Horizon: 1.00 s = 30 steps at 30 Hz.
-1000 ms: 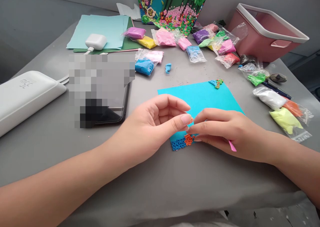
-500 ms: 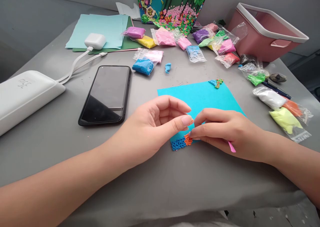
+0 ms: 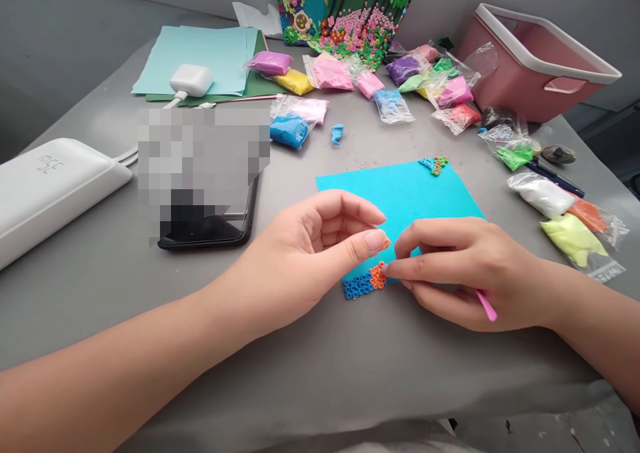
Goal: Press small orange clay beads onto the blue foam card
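A bright blue sheet (image 3: 360, 193) lies under my hands. Blue clay rings (image 3: 356, 286) line its near left corner, with orange clay rings (image 3: 378, 276) beside them. My left hand (image 3: 330, 246) is curled over that corner, a small bit of orange clay (image 3: 386, 242) at its thumb tip. My right hand (image 3: 450, 266) is closed round a thin pink tool (image 3: 487, 305), whose end sticks out below the palm; the rest is hidden. Its index fingertip touches or hovers just over the orange rings; I cannot tell which. Blue, green and orange clay pieces (image 3: 433, 166) fill the far right corner.
Bagged clay (image 3: 330, 73) lies along the back and right. A pink basket (image 3: 530, 73) stands back right, a decorated clay picture (image 3: 350, 23) behind. On the left are a phone (image 3: 210, 230), a white power bank (image 3: 60, 193) and light blue sheets (image 3: 155, 60).
My right hand has shifted slightly right and turned, showing more of the orange rings and of the pink tool's end. My left hand has barely moved.
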Each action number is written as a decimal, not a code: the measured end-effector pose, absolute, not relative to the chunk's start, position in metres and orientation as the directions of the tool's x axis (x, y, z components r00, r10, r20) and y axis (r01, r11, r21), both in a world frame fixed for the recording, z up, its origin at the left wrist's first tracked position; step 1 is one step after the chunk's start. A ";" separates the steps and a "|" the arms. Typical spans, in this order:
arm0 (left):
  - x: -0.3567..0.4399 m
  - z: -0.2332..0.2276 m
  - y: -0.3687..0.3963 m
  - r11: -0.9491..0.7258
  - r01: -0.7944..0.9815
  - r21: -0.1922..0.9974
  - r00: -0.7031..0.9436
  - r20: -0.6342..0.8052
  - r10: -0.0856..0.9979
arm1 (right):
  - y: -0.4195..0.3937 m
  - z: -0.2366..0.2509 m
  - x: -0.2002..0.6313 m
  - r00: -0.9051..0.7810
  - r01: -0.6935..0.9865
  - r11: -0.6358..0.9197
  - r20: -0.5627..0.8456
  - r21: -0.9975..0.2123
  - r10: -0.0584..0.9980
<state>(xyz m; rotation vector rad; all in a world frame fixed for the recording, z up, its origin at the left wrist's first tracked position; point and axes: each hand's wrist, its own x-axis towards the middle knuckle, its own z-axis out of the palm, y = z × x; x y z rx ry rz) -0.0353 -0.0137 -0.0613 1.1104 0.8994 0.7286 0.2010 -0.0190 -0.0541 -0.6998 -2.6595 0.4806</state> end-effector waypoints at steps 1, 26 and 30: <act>-0.035 -0.061 -0.014 0.294 -0.051 0.954 0.461 -0.239 0.854 | -0.019 -0.055 0.201 -0.816 0.405 0.821 0.246 -0.402 0.523; -0.036 -0.057 -0.015 0.288 -0.005 0.958 0.449 -0.255 0.856 | -0.023 -0.056 0.195 -0.561 0.353 0.204 -0.032 -0.913 0.827; -0.036 -0.057 -0.014 0.278 0.012 0.961 0.441 -0.254 0.860 | -0.024 -0.058 0.195 -0.567 0.367 0.218 -0.032 -0.905 0.823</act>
